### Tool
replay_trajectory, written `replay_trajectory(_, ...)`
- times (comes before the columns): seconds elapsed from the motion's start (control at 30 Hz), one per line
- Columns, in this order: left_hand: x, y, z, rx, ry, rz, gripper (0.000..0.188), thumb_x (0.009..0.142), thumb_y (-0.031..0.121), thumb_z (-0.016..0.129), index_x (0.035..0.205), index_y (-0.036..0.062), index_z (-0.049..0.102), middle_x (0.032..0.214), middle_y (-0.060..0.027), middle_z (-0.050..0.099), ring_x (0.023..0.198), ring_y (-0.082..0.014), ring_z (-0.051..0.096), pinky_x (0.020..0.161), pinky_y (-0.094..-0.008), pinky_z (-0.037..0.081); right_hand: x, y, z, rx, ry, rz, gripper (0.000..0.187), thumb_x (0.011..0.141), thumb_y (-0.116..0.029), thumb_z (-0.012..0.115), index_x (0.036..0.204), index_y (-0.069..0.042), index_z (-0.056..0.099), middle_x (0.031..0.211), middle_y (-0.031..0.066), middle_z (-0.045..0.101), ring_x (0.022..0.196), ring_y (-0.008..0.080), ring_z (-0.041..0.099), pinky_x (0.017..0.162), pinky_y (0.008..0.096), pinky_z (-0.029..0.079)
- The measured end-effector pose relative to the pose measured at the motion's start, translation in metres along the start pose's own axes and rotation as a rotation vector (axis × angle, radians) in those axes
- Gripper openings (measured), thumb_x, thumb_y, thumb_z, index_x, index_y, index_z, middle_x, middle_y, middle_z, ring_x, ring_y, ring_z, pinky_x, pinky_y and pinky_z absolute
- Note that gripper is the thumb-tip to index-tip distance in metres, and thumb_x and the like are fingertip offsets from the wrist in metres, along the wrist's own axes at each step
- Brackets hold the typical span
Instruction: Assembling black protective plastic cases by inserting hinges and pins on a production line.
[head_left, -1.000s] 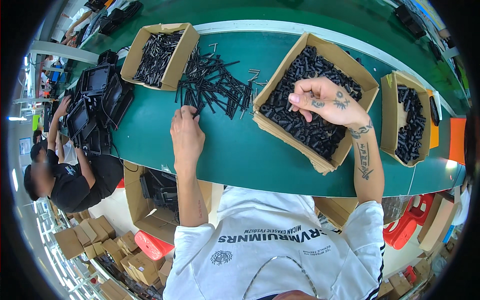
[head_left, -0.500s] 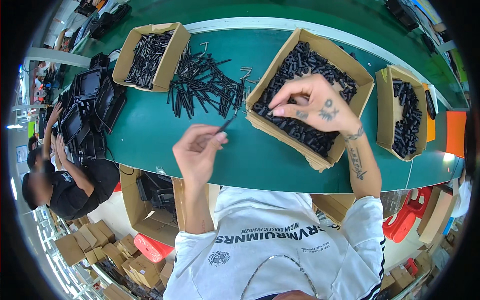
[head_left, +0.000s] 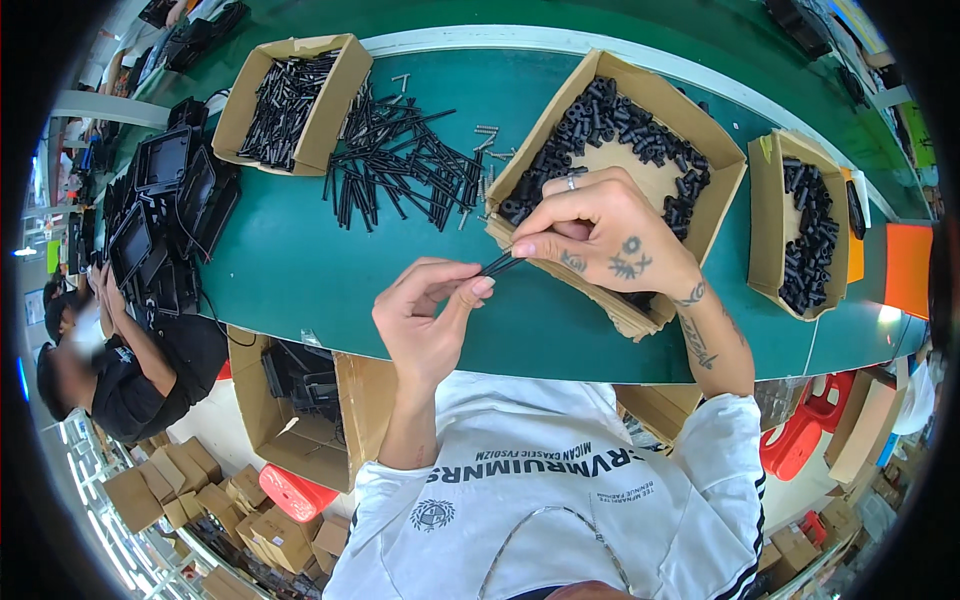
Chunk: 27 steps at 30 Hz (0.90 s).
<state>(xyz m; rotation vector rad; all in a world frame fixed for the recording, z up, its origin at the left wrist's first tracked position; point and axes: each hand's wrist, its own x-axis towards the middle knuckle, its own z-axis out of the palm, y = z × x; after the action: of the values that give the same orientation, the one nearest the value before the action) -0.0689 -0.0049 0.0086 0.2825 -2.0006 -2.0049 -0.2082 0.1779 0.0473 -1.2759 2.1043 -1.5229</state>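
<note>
My left hand [head_left: 425, 315] is closed, its thumb and fingertips pinching a thin black rod [head_left: 497, 264] that slants up to the right. My right hand [head_left: 605, 235] is closed too; thumb and forefinger meet at the rod's far end, hiding whatever small part is between them. It hovers over the near left edge of a cardboard box [head_left: 660, 105] of short black tubular pieces [head_left: 600, 108]. Beyond my left hand lies a loose pile of similar black rods [head_left: 395, 170], with a few small silvery metal pieces [head_left: 485, 142] beside it.
Another cardboard box [head_left: 335, 110] at the far left holds many thin rods. A smaller box [head_left: 768, 170] of black pieces stands at the right. Black plastic cases [head_left: 165, 165] are heaped on the left, near a person in black [head_left: 150, 380]. A red stool [head_left: 297, 490] is below the table.
My left hand has moved right with the rod. My right hand has shifted slightly left and down out of the box's contents, and its fingertips now meet the rod's end.
</note>
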Motion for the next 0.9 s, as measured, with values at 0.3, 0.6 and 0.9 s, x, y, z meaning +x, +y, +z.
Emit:
replay_trajectory(0.3,-0.001,-0.001,0.0,0.004,0.029,0.008,0.014,0.081,-0.01,0.075,0.094,-0.0059,0.07,0.088,-0.0112,0.067,0.076,-0.0145,0.069,0.066,-0.0236,0.058,-0.001,-0.002,-0.002,-0.004,-0.006,0.035,0.01,0.082,-0.013,0.08,0.089,-0.007,0.077,0.055,0.0008,0.039,0.05,0.0118,0.035,0.049,0.032,0.026)
replay_trajectory(0.6,0.0,-0.002,0.002,0.025,0.025,0.045,0.015,0.08,-0.009,0.076,0.094,-0.0058,0.07,0.088,-0.0114,0.068,0.075,-0.0149,0.069,0.066,-0.0235,0.058,-0.001,-0.002,-0.001,0.014,-0.068,0.072,0.011,0.08,-0.014,0.08,0.087,-0.007,0.077,0.056,0.0048,0.047,0.05,0.0162,0.041,0.05,0.0328,0.031)
replay_trajectory(0.9,0.004,-0.004,0.009,0.032,0.033,0.029,0.022,0.081,-0.008,0.076,0.101,-0.0055,0.069,0.089,-0.011,0.069,0.077,-0.0162,0.071,0.068,-0.0244,0.059,-0.004,0.001,0.008,-0.013,-0.058,0.105,0.014,0.08,-0.019,0.081,0.087,-0.007,0.078,0.055,0.0043,0.045,0.05,0.0137,0.039,0.049,0.032,0.028)
